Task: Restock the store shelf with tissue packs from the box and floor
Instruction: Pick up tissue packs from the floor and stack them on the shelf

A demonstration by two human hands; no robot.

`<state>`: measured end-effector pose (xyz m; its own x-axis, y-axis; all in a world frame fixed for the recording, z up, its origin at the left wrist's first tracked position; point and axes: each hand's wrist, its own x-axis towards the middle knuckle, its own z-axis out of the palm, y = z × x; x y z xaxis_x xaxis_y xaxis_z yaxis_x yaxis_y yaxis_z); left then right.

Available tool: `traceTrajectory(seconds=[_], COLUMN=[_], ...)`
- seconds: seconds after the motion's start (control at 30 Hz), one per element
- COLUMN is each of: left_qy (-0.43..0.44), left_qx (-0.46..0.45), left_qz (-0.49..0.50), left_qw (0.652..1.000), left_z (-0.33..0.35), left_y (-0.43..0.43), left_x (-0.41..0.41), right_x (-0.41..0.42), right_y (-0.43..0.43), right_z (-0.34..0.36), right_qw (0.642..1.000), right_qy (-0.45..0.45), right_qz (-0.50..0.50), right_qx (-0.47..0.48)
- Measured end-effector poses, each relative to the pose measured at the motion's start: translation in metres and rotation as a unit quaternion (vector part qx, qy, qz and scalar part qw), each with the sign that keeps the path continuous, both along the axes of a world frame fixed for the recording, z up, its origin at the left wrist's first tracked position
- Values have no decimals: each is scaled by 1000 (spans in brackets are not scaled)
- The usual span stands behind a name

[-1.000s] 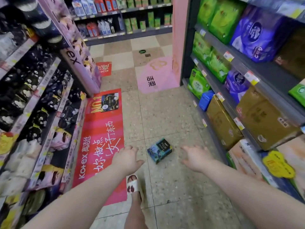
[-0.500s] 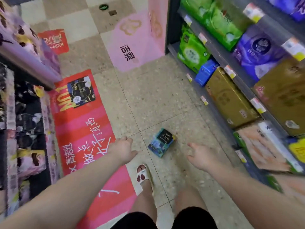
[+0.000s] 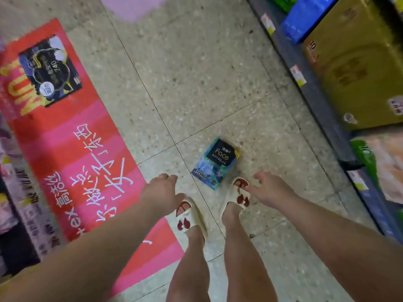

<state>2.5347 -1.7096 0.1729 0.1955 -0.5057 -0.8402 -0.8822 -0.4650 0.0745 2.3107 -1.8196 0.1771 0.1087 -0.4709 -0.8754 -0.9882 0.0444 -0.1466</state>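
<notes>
**Tissue pack down at the feet, both hands empty**

The tissue pack (image 3: 216,163) lay flat on the tiled floor (image 3: 196,73), label up, just ahead of the toe of the right sandal (image 3: 236,197) and close to touching it; the left sandal (image 3: 187,216) stood a little further back, at the edge of the red floor sticker (image 3: 72,136). Both arms reached down; the left hand (image 3: 162,190) hung with its fingers loosely curled round nothing; the right hand (image 3: 269,188) was spread and relaxed, also holding nothing, and neither touched the pack. The shelf (image 3: 322,101) ran along the right, carrying a gold pack (image 3: 359,68) and a blue pack (image 3: 303,16); no box was in view.

The pick-up looked not yet begun, and the main risk seemed to be the feet; a small forward step would probably kick the pack away or tread on it and crush it. The wrapper looked glossy, so a light pinch at one corner might slip; a grip across both long edges would likely hold better. Bending low beside the shelf could also bump its stock.
</notes>
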Motion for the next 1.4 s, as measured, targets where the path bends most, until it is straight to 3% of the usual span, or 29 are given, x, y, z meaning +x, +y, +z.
traceTrajectory(seconds=[0.37,0.6,0.7,0.83,0.93,1.07,1.3,1.4], left_qy=[33,62,70,123,141,128,131,137], left_qx=[15,10,20,18,-3,-38,-95,-123], left_qz=[96,152,202,300,357,350,361,337], left_qw=[995,986,977,946,923,927,918,924], left_z=[-205,-308,-341,-365,-353,-294,-126,-51], left_y=[-58,-87,-92,-86,-78,-65,-62,-66], left_x=[-13,-30,-34,-44,-52,-60,-73,-85], right_x=[12,16,16,23,21,9,-8,-19], right_y=[-23,-11,-2,8,14,16,10,7], right_z=[-212,-315,-349,-369,-361,-309,-149,-72], right_qw=[990,960,935,872,850,878,911,905], right_qy=[-23,-65,-77,-106,-134,-146,-148,-176], right_qz=[-126,-257,-326,-459,-497,-449,-384,-384], right_qx=[58,94,116,136,111,77,3,-44])
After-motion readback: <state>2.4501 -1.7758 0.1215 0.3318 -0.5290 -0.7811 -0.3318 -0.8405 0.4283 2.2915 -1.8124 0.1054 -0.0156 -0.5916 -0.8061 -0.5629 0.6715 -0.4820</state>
